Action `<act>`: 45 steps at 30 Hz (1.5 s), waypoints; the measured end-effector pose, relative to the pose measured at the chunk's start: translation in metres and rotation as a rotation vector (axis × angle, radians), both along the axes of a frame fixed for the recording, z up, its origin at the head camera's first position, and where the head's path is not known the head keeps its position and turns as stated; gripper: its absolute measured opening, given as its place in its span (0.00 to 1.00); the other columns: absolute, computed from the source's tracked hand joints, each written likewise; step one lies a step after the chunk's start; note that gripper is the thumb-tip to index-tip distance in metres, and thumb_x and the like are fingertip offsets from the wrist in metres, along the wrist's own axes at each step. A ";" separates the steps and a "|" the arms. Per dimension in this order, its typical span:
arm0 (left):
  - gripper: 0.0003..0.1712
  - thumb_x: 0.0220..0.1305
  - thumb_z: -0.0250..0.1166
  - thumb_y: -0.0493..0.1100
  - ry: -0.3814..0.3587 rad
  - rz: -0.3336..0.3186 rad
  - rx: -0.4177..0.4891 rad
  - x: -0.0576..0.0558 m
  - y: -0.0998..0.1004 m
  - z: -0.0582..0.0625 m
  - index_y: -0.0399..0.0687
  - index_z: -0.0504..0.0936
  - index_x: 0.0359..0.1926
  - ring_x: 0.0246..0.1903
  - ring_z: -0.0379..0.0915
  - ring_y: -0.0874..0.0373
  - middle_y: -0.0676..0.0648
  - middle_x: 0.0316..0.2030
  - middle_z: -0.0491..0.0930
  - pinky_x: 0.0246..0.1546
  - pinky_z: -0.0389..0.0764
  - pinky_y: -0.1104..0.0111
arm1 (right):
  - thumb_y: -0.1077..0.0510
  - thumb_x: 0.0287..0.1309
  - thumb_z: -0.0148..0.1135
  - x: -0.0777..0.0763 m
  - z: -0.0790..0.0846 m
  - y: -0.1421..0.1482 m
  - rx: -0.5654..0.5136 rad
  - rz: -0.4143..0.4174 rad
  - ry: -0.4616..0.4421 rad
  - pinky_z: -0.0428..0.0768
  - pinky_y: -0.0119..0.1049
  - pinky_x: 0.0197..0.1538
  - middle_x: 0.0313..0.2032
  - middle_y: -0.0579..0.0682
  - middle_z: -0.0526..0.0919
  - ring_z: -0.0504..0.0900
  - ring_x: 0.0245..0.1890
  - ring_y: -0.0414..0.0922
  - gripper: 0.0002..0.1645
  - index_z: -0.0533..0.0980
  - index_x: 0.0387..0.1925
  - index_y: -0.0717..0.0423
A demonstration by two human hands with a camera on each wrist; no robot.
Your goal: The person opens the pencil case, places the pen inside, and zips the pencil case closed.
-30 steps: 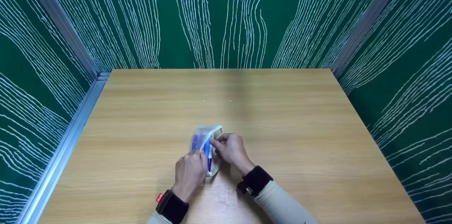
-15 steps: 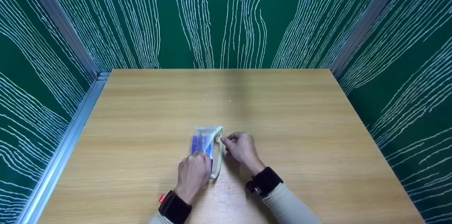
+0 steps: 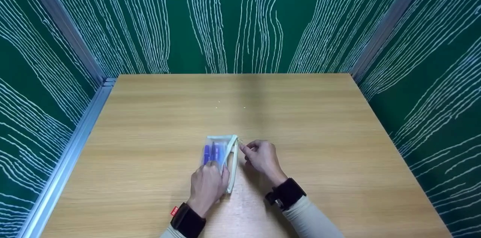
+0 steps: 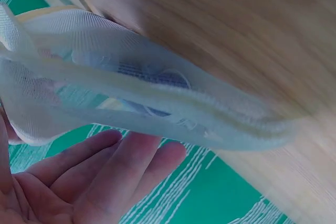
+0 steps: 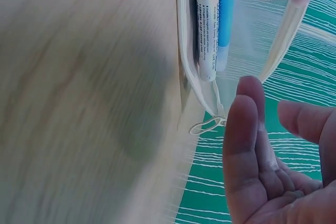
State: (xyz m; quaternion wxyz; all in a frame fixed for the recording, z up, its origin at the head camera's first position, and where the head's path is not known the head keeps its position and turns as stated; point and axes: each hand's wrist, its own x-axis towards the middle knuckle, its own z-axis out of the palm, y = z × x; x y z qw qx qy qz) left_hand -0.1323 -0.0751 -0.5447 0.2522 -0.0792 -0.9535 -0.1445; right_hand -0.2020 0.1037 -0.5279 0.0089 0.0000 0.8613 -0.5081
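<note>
A see-through mesh pencil case point(image 3: 221, 137) with a pale green zip edge stands on the table, its mouth gaping in the left wrist view. My left hand point(image 3: 207, 187) grips its near side; the hand covers part of the contents. Inside are purple and blue pens point(image 3: 207, 153). From the right wrist camera, a blue-and-white marker point(image 5: 207, 35) and a light blue pen point(image 5: 226, 19) show in the case. My right hand point(image 3: 264, 158) is by the far right corner, near a thin cord loop point(image 5: 207, 125). Its thumb and fingers are apart, with nothing visible between them.
The wooden table point(image 3: 319, 129) stretches around both hands. A few tiny white specks point(image 3: 244, 107) lie beyond the case. Green walls with white lines point(image 3: 259, 24) border the back and sides, and a metal rail point(image 3: 71, 159) runs along the left.
My right hand has drawn back from the case's opening, rightward to the outer corner. The left hand has shifted slightly right with the case, and the zip edge now stands straighter.
</note>
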 end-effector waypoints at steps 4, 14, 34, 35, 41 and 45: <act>0.25 0.60 0.59 0.59 -0.016 0.014 -0.040 0.000 -0.001 0.002 0.44 0.74 0.18 0.10 0.64 0.59 0.49 0.14 0.71 0.08 0.68 0.67 | 0.49 0.55 0.67 0.001 0.001 0.003 0.012 -0.004 -0.008 0.78 0.36 0.19 0.22 0.57 0.84 0.84 0.20 0.54 0.16 0.81 0.32 0.59; 0.23 0.63 0.56 0.56 -0.060 -0.025 -0.013 -0.008 -0.009 0.009 0.49 0.70 0.16 0.11 0.64 0.59 0.49 0.15 0.71 0.09 0.67 0.69 | 0.50 0.54 0.68 0.008 -0.004 0.011 0.042 0.009 -0.007 0.79 0.36 0.21 0.20 0.50 0.83 0.84 0.19 0.51 0.14 0.80 0.31 0.57; 0.15 0.66 0.56 0.48 -0.227 -0.149 -0.016 -0.070 -0.023 0.035 0.42 0.81 0.33 0.34 0.78 0.47 0.41 0.33 0.82 0.33 0.81 0.55 | 0.53 0.50 0.70 0.023 -0.008 0.022 0.252 0.091 0.043 0.77 0.33 0.24 0.19 0.43 0.80 0.76 0.15 0.37 0.07 0.81 0.27 0.52; 0.14 0.66 0.56 0.48 -0.236 -0.160 -0.014 -0.074 -0.023 0.035 0.42 0.81 0.33 0.36 0.78 0.46 0.41 0.33 0.82 0.34 0.81 0.54 | 0.54 0.50 0.70 0.024 -0.009 0.022 0.253 0.096 0.043 0.77 0.33 0.25 0.19 0.43 0.81 0.76 0.15 0.37 0.07 0.81 0.27 0.52; 0.14 0.68 0.54 0.47 -0.299 -0.220 -0.052 -0.099 -0.019 0.035 0.43 0.81 0.34 0.40 0.76 0.46 0.42 0.35 0.82 0.44 0.78 0.56 | 0.54 0.49 0.71 0.027 -0.011 0.020 0.266 0.144 0.025 0.78 0.33 0.28 0.21 0.43 0.82 0.77 0.15 0.36 0.07 0.81 0.27 0.52; 0.13 0.69 0.54 0.45 -0.338 -0.265 -0.071 -0.114 -0.015 0.031 0.45 0.80 0.30 0.39 0.75 0.48 0.44 0.33 0.82 0.46 0.76 0.57 | 0.55 0.50 0.70 0.030 -0.011 0.019 0.254 0.159 0.002 0.78 0.34 0.27 0.20 0.43 0.82 0.78 0.14 0.38 0.07 0.81 0.28 0.52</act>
